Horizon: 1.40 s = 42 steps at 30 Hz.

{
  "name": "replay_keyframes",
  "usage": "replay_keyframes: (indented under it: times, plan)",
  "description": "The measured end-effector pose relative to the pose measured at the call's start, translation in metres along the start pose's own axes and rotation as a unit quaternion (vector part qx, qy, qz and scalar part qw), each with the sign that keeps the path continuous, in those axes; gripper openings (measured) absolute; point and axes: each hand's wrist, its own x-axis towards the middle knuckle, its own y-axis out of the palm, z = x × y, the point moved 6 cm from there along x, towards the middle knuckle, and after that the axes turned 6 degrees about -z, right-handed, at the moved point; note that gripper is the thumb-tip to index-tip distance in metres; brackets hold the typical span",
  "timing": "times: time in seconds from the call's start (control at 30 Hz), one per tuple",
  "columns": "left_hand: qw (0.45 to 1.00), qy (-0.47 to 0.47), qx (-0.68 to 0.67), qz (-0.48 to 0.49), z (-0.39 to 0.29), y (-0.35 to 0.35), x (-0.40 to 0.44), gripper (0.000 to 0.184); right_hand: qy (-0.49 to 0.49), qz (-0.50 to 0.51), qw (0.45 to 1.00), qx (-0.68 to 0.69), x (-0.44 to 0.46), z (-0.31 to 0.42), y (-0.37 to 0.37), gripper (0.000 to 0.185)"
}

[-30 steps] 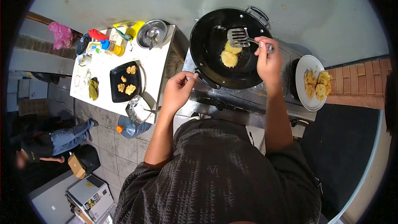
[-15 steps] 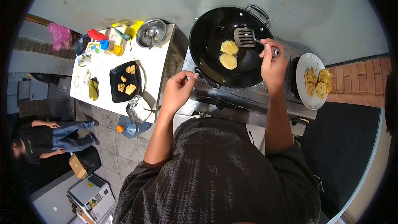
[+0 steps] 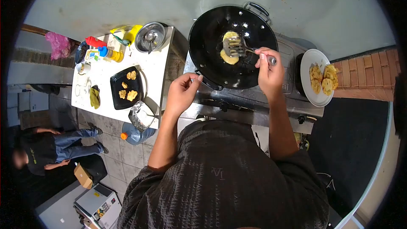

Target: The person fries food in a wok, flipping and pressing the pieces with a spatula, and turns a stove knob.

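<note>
My right hand is closed around the handle of a metal slotted spatula. The spatula's blade lies over two pale yellow fritters in a black wok, partly covering both. Beside the wok's near-left loop handle is my left hand, its thumb and fingertips drawn together. Whether it touches that handle or pinches anything, I cannot tell.
A white plate of browned fritters stands right of the stove. On the white table are a black dish with fried pieces, squeeze bottles, and a steel bowl. A person is at far left.
The spatula has moved left and slightly down, from beside the fritters to over them, with my right hand following. The view has shifted slightly; my left hand stays by the wok's handle.
</note>
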Motion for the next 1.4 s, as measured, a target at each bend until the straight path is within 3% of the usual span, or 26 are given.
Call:
replay_keyframes:
  times: [0.83, 0.93, 1.17, 1.4]
  plan:
    - [1.000, 0.020, -0.010, -0.015, -0.001, -0.004, 0.000, 0.020, -0.012, 0.002, 1.000, -0.015, 0.007, 0.008, -0.015, 0.006]
    - [1.000, 0.019, -0.016, -0.015, -0.001, -0.004, -0.001, 0.020, 0.032, -0.031, 0.998, -0.032, 0.011, 0.006, -0.028, 0.007]
    - [1.000, 0.016, -0.002, -0.010, -0.003, -0.002, -0.001, 0.020, 0.005, -0.080, 0.997, -0.002, 0.025, -0.006, -0.009, 0.008]
    - [1.000, 0.018, -0.004, -0.018, -0.002, -0.003, -0.002, 0.019, -0.025, -0.012, 1.000, 0.005, 0.027, -0.010, 0.012, 0.006]
